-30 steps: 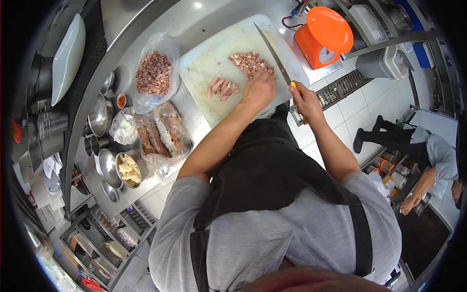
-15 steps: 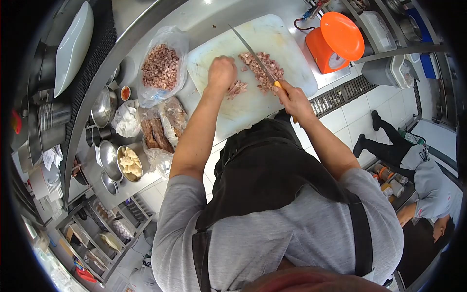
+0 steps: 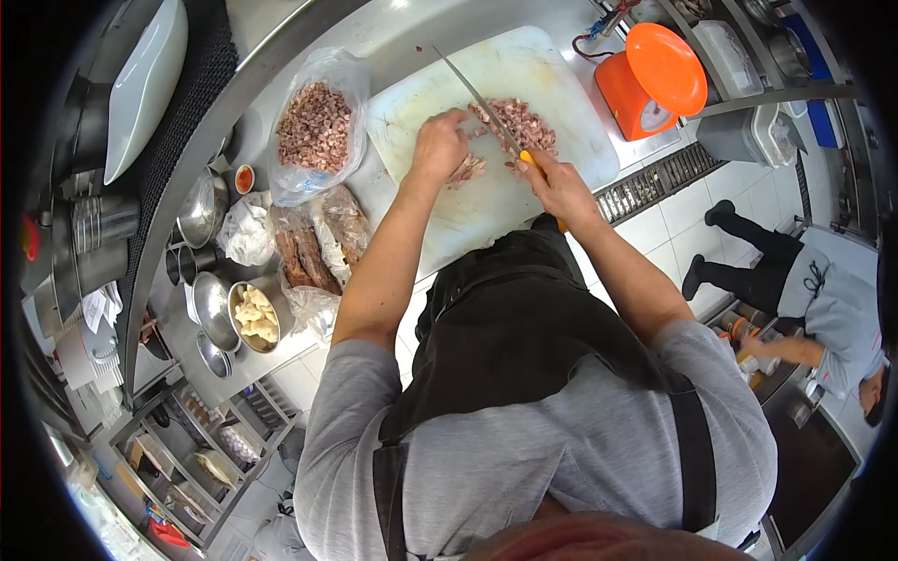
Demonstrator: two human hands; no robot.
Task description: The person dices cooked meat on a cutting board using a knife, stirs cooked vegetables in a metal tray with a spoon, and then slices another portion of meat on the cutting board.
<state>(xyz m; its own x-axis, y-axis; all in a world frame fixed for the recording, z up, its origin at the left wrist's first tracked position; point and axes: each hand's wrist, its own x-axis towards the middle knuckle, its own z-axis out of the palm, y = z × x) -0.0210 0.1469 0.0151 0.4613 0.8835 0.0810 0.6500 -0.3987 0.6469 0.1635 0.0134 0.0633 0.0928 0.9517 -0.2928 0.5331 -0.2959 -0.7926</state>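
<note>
A white cutting board [image 3: 510, 208] lies under both hands. In my right hand [image 3: 566, 194] is a kitchen knife [image 3: 477, 97] with a yellow handle, its long blade slanting toward the far left over the diced meat [image 3: 531, 128]. My left hand [image 3: 440, 145] is on the board left of the blade, its fingers curled; whatever is under them is hidden. Beside that hand is a small pile of meat strips [image 3: 467, 170]. A clear plastic bag [image 3: 354, 98] filled with diced meat stands just left of the board.
Left of the board are bagged large meat pieces [image 3: 304, 260], crumpled white plastic [image 3: 247, 231], a bowl of pale yellow chunks [image 3: 278, 327] and a sauce cup [image 3: 245, 179]. An orange scale [image 3: 625, 93] stands at right. Another person [image 3: 835, 304] is at the far right.
My right hand and the knife have shifted slightly left and toward the far side. My left hand has turned, its fingers now reaching farther right. The other person's arm has moved.
</note>
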